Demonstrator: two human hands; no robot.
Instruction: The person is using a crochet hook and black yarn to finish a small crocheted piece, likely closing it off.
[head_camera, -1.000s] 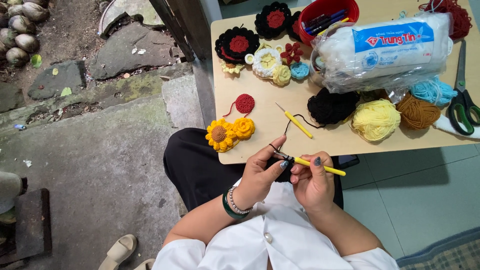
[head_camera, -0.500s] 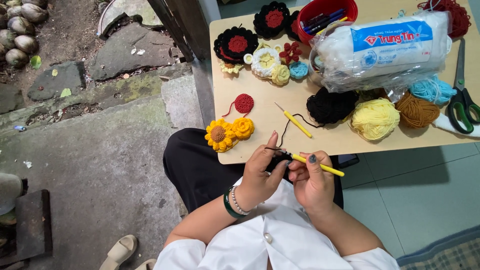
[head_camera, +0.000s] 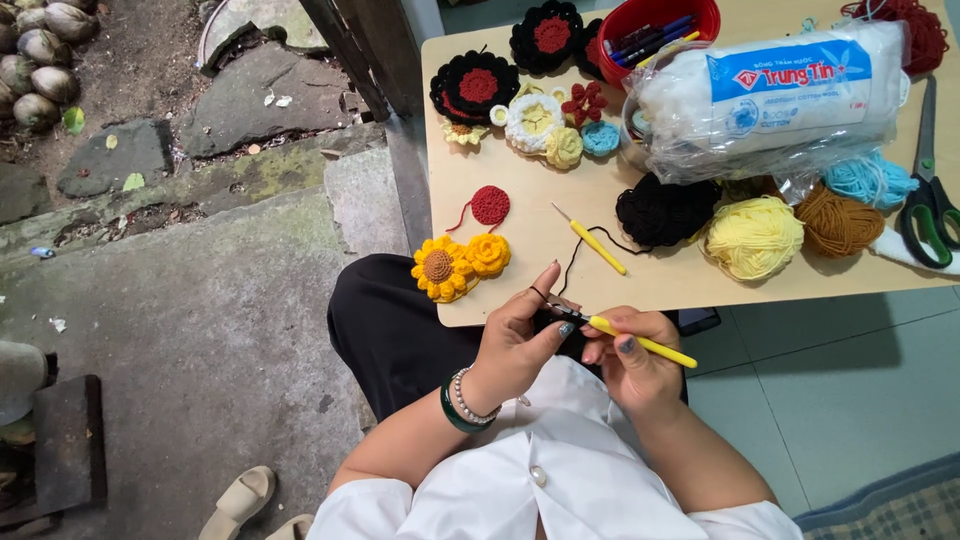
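The right hand (head_camera: 635, 355) is closed around a yellow hook (head_camera: 640, 342), pinching its handle pen-fashion so the metal tip points left into the work. The left hand (head_camera: 520, 335) is curled shut on a small black piece (head_camera: 548, 318), thumb and middle finger clamping it while the forefinger lifts to keep the black strand (head_camera: 572, 262) taut. Both hands hover just off the near edge of the table (head_camera: 700, 280), over the lap, which keeps the stitches close to the eyes. The strand runs up across the tabletop to a black ball (head_camera: 665, 210), free to feed. A second hook (head_camera: 592, 240) lies idle beside it. Near the left hand sit a sunflower (head_camera: 440, 270) and a yellow rose (head_camera: 488, 254), touching, with a red disc (head_camera: 490, 205) just beyond. Further right lie a pale yellow ball (head_camera: 755, 235), a brown ball (head_camera: 835, 220) and scissors (head_camera: 930, 195), within reach but apart
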